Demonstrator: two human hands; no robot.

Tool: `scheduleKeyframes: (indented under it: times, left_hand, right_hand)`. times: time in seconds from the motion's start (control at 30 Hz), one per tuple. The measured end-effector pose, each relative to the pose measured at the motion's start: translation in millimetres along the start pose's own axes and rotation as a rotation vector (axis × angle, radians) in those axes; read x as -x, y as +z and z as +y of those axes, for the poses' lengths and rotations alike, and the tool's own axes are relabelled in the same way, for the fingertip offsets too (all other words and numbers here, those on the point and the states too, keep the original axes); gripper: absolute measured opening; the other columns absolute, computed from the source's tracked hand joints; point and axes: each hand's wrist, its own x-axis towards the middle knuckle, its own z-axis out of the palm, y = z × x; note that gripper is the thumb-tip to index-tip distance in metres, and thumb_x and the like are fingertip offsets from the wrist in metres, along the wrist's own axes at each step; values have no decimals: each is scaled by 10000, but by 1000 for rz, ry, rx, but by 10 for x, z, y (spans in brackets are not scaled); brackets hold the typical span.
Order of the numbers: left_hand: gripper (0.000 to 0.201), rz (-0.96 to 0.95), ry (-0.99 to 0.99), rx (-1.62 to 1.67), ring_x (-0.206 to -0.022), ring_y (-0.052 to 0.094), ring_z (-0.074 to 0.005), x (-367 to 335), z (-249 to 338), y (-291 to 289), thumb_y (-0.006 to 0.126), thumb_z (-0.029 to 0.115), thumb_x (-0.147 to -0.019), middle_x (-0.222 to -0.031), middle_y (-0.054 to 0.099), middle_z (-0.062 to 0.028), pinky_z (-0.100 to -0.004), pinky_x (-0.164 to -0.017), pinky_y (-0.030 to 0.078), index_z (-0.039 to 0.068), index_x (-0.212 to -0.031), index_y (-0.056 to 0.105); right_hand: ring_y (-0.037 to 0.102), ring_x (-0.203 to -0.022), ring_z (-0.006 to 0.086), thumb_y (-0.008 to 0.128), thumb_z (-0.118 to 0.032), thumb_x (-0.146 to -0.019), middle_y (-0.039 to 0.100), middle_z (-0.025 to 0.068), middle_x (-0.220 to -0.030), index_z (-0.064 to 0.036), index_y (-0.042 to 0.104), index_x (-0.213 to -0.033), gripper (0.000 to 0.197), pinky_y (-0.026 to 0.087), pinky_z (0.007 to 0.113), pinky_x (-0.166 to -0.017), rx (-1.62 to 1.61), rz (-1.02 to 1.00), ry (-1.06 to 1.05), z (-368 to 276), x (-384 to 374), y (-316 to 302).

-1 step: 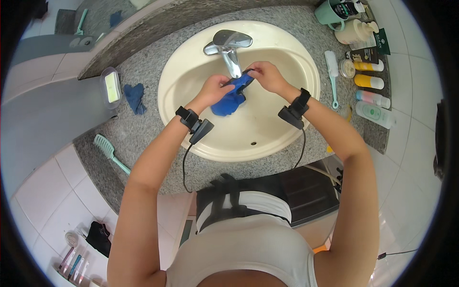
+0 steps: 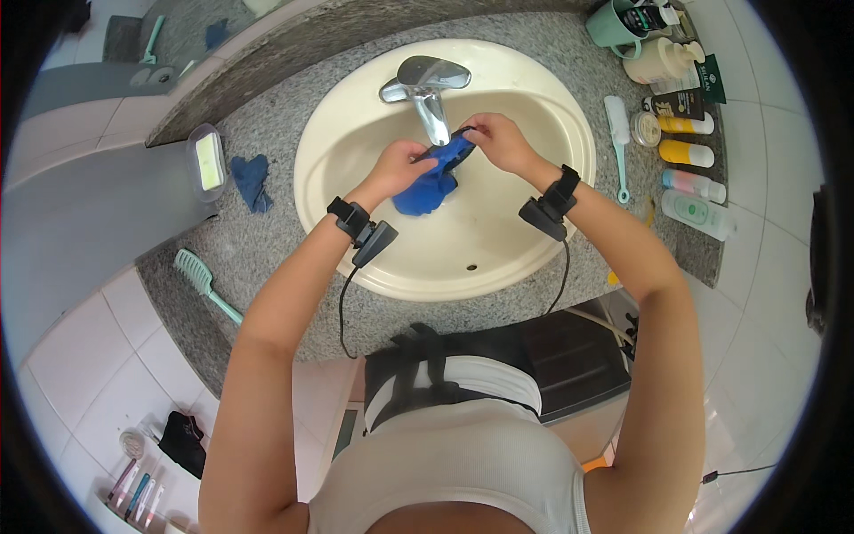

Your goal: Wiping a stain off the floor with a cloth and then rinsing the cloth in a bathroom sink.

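A bright blue piece of cloth with a dark edging [image 2: 424, 194] hangs bunched inside the cream oval sink [image 2: 511, 227]. My left hand [image 2: 398, 167] pinches its edge on the left. My right hand [image 2: 500, 144] grips the dark edging at the upper right, so that edge is stretched between my fingers. Right above the cloth, the spout of the chrome faucet [image 2: 432, 111] points down between my hands. Whether water is running I cannot tell. The cloth's lower part droops against the basin. Its exact kind of garment is unclear.
On the left of the granite counter [image 2: 258, 276] are a soap dish [image 2: 206, 165], a folded dark blue cloth [image 2: 251, 182] and a green hairbrush [image 2: 200, 278]. At right lie a white and light-blue brush [image 2: 617, 133] and several bottles and tubes [image 2: 687, 153]. Cables trail from both wrist devices.
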Motion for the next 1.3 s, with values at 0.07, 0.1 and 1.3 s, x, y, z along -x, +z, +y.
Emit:
scheduleKeyframes:
  times: [0.07,0.1,1.3]
  left_hand:
    - [199,-43,-56,-41,-678,574,-97,19,6,-28,655,118,-848,-777,649,-42,-253,-624,470,-50,-955,647]
    - [205,-30,-28,-94,-647,563,-97,20,9,-26,670,141,-838,-736,641,-44,-260,-598,460,-50,-910,656]
    - [132,105,11,53,-740,519,-57,98,-172,-394,653,160,-867,-790,593,22,-207,-676,426,33,-869,615]
  right_hand:
    - [633,-768,251,590,-132,-834,654,145,-822,0,645,-967,195,492,340,-720,30,43,-2,-58,-11,-51]
    - [633,-768,251,590,-132,-834,654,145,-822,0,645,-967,195,492,340,-720,35,43,-4,-49,-19,-68]
    - [543,-690,130,546,-337,-924,616,80,-746,67,644,-925,416,445,281,-670,-7,245,225,108,367,-1027]
